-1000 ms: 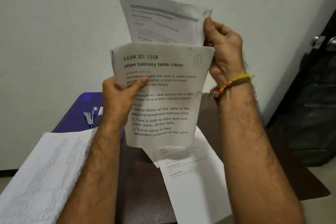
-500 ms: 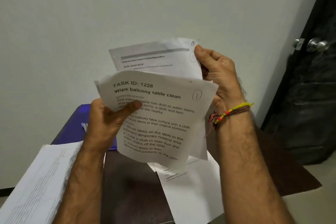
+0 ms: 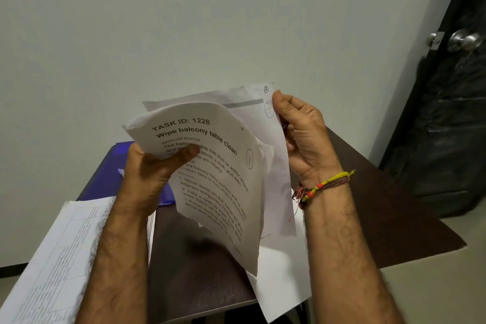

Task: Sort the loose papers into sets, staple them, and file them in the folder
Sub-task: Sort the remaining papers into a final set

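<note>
Paper in both hands, held up above the brown table (image 3: pixel 381 205). The left hand (image 3: pixel 150 173) grips the front sheet (image 3: pixel 221 173) at its left edge, thumb curled over the print, and this sheet bends over to the right; it reads "TASK ID: 1228" and has a circled 1. The right hand (image 3: pixel 302 139) pinches the back sheet (image 3: pixel 273 123) at its top right corner, beside a circled 5. On the table lie a blue folder (image 3: pixel 110 179) behind the left hand, a stack of forms (image 3: pixel 52 258) at the left, and a white sheet (image 3: pixel 284 284) over the near edge. A bracelet (image 3: pixel 326 184) is on the right wrist.
</note>
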